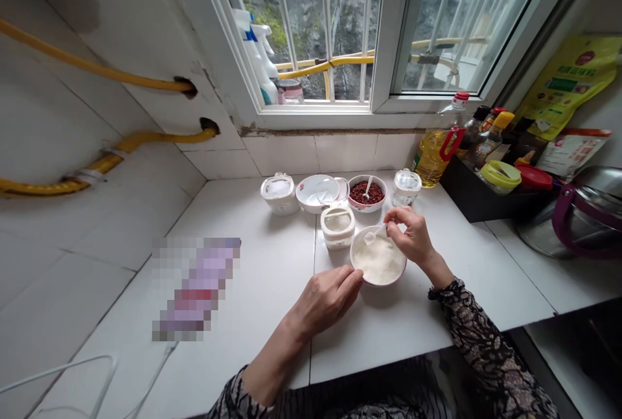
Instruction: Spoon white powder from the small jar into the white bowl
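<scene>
A bowl of white, powdery or grainy food [381, 262] stands on the white tiled counter. My right hand [409, 235] pinches the handle of a small white spoon [371, 237], whose head is over the bowl's contents. At the bowl's left rim is my left hand [330, 296], its fingers together and touching the edge. Just behind and left of the bowl sits a square white container [337, 227]. Farther back are a bowl of dark red beans [368, 193] with a white spoon in it, a white bowl [318, 193] and a lidded jar [280, 193].
A clear jar [407, 187] and an oil bottle [435, 152] stand at the back right. Beside them are a black box of condiments [479, 192] and a metal pot [549, 225]. A blurred purple object [201, 286] with a cable lies at left.
</scene>
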A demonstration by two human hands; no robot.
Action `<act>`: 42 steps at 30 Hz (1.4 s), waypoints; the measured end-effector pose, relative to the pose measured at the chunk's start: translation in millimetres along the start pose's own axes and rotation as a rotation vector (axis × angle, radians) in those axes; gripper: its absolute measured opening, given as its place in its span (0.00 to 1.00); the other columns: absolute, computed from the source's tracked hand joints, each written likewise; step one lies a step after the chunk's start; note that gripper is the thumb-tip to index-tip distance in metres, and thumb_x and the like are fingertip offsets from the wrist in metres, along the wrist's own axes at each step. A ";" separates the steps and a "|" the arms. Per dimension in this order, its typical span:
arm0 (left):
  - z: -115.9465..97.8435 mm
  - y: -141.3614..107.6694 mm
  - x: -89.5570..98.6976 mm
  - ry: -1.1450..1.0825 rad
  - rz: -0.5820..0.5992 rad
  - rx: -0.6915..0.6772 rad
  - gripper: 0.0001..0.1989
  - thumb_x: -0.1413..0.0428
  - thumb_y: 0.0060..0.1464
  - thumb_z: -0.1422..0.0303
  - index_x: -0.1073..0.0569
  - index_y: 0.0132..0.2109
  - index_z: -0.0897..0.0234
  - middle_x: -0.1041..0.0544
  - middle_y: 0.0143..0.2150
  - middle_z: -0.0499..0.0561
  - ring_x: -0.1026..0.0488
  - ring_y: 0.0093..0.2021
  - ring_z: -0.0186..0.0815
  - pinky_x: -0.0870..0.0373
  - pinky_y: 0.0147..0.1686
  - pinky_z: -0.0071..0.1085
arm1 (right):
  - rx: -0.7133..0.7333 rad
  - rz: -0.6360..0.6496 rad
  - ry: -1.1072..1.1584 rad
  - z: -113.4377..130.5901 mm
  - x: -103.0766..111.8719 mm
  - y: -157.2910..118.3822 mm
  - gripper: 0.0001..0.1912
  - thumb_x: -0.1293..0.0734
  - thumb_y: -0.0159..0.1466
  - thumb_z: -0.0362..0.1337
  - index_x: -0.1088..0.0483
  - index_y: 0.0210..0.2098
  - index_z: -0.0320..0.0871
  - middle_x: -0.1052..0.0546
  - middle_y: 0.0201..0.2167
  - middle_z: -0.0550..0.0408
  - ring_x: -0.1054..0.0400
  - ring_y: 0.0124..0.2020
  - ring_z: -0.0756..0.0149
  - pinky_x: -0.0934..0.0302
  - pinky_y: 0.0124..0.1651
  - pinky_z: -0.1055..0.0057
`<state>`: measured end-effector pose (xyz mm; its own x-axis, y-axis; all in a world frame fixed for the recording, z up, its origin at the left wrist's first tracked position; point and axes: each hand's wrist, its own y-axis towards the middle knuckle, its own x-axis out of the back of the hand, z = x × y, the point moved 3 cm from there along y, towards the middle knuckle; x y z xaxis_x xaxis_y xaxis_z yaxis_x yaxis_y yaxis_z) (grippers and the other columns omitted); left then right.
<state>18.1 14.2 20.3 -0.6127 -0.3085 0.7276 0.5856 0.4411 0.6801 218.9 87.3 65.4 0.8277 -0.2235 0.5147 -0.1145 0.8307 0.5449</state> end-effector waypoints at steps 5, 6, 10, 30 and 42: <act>-0.3 0.6 -0.8 0.012 -0.003 -0.003 0.09 0.56 0.71 0.73 0.31 0.47 0.66 0.24 0.32 0.50 0.27 0.26 0.31 0.33 0.23 0.27 | 0.065 0.171 -0.074 -2.2 -14.7 -0.3 0.08 0.39 0.56 0.29 0.30 0.27 0.47 0.25 0.22 0.57 0.34 0.27 0.63 0.38 0.46 0.61; -0.3 0.8 -0.9 0.012 -0.002 -0.002 0.09 0.56 0.70 0.73 0.32 0.47 0.66 0.24 0.32 0.50 0.27 0.26 0.32 0.34 0.23 0.27 | 0.067 0.185 -0.065 -1.9 -16.3 -0.8 0.08 0.39 0.56 0.29 0.30 0.27 0.46 0.25 0.22 0.57 0.34 0.27 0.63 0.38 0.46 0.62; -0.5 1.4 -0.3 0.011 -0.002 -0.003 0.08 0.56 0.70 0.73 0.32 0.47 0.66 0.25 0.32 0.49 0.28 0.25 0.31 0.35 0.23 0.27 | -0.012 0.155 -0.014 -3.7 -15.5 -1.4 0.07 0.39 0.56 0.29 0.31 0.26 0.46 0.26 0.20 0.58 0.33 0.28 0.63 0.38 0.44 0.63; 0.0 1.3 -0.9 0.001 0.006 -0.006 0.10 0.58 0.70 0.74 0.32 0.46 0.66 0.26 0.31 0.49 0.29 0.25 0.31 0.34 0.22 0.27 | -0.542 0.061 0.632 -21.3 -11.3 4.3 0.04 0.35 0.50 0.37 0.30 0.25 0.43 0.29 0.14 0.61 0.37 0.19 0.70 0.39 0.30 0.70; -0.4 2.3 -0.3 -0.011 0.000 -0.006 0.11 0.58 0.71 0.73 0.31 0.45 0.66 0.26 0.31 0.49 0.29 0.25 0.32 0.34 0.22 0.27 | -0.110 -0.117 0.389 8.2 -19.4 -0.6 0.04 0.38 0.68 0.38 0.33 0.40 0.46 0.20 0.31 0.54 0.24 0.36 0.61 0.32 0.45 0.61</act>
<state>19.8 15.0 21.7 -0.6186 -0.2996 0.7264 0.5884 0.4360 0.6809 198.4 86.9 60.5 0.9797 -0.1279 0.1541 0.0344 0.8654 0.5000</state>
